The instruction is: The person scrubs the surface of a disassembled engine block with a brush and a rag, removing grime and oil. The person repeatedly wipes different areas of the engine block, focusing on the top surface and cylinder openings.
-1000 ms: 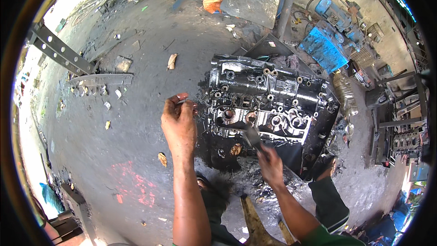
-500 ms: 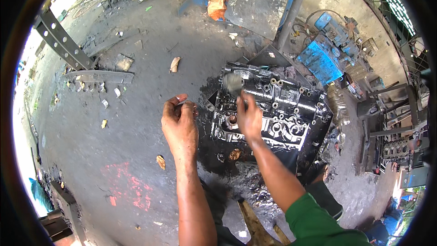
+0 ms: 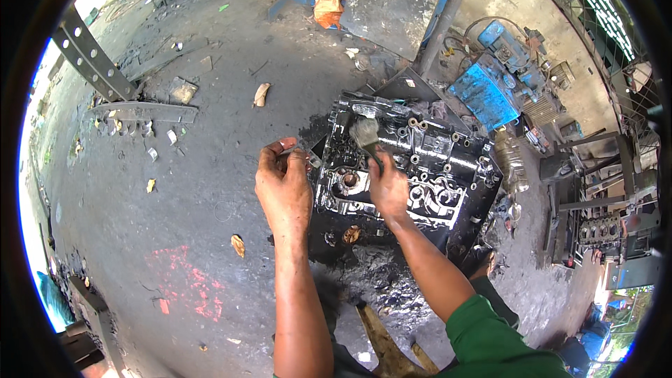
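Note:
A brush (image 3: 365, 131) with pale bristles and a dark handle is in my right hand (image 3: 389, 189), its fingers wrapped round the handle. The bristles are over the upper left part of a black, wet engine casting (image 3: 448, 152), which has round bores, studs and a bright machined face. I cannot tell whether they touch it. My left hand (image 3: 283, 182) is held just left of the casting, thumb and fingers pinched together; something small seems to be between them, mostly hidden. Reddish colour shows on one fingertip.
Dark wet patches surround the casting on the grey floor (image 3: 189, 189). A dry leaf (image 3: 239, 245) lies near my left forearm. A blue machine (image 3: 486, 94), a slanted pole (image 3: 448, 17) and metal racks (image 3: 595, 168) stand to the right. A perforated steel beam (image 3: 94, 56) is at far left.
The brush, blurred before, has become sharp and sits slightly lower, over the casting's upper left. My left hand has moved a little right, closer to the casting. The whole view has shifted slightly.

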`<move>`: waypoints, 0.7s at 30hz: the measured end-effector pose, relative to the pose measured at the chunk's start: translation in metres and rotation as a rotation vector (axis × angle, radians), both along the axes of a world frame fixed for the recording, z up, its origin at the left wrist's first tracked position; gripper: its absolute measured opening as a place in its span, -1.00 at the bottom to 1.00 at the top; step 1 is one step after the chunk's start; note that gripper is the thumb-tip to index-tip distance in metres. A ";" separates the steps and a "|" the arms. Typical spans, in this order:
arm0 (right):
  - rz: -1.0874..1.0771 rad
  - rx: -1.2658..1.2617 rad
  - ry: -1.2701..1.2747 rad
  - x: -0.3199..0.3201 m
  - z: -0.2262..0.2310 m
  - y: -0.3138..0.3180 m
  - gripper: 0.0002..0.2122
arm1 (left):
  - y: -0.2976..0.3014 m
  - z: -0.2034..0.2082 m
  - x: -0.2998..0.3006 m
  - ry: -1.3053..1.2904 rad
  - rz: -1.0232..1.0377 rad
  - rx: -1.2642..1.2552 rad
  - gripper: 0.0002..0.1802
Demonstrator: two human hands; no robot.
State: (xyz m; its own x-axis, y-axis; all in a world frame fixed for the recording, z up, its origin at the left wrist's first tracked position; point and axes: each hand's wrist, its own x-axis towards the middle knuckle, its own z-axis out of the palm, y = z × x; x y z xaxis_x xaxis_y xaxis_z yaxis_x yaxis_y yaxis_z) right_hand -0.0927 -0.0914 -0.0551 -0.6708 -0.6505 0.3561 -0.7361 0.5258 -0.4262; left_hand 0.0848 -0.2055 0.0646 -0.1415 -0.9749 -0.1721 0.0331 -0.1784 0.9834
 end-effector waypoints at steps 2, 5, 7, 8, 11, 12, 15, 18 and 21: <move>-0.087 0.197 0.029 -0.009 -0.006 0.009 -0.77 | -0.001 0.002 0.003 0.001 -0.001 0.011 -0.75; -0.020 0.192 0.129 -0.025 -0.016 0.037 -0.73 | -0.005 0.005 0.012 -0.016 0.042 -0.016 -0.74; 0.215 0.053 0.300 -0.031 -0.018 0.052 -0.72 | -0.006 0.006 0.014 -0.041 0.039 0.004 -0.74; 0.297 0.230 0.347 -0.033 -0.016 0.057 -0.72 | -0.006 0.006 0.011 -0.029 0.032 -0.026 -0.74; 0.338 0.363 0.401 -0.041 -0.005 0.052 -0.68 | -0.003 0.005 -0.001 -0.015 0.022 -0.025 -0.75; 0.337 0.452 0.447 -0.044 -0.001 0.049 -0.67 | -0.002 0.003 -0.004 0.011 0.025 -0.003 -0.75; 0.428 0.647 0.534 -0.061 0.011 0.037 -0.67 | -0.007 -0.002 0.007 -0.017 0.058 0.016 -0.75; 0.506 0.638 0.393 -0.073 0.014 0.031 -0.74 | -0.024 -0.006 0.044 0.041 0.161 0.038 -0.73; 0.566 0.618 0.461 -0.071 0.022 0.031 -0.77 | -0.041 -0.009 0.076 0.026 0.234 0.064 -0.71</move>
State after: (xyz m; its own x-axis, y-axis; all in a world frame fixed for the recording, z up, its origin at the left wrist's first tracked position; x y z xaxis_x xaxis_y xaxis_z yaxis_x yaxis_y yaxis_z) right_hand -0.1638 -0.0605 -0.0327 -0.0783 -0.9969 -0.0084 -0.9763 0.0750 0.2032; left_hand 0.1606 -0.2465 0.0556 0.0820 -0.9689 -0.2336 0.1061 -0.2246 0.9687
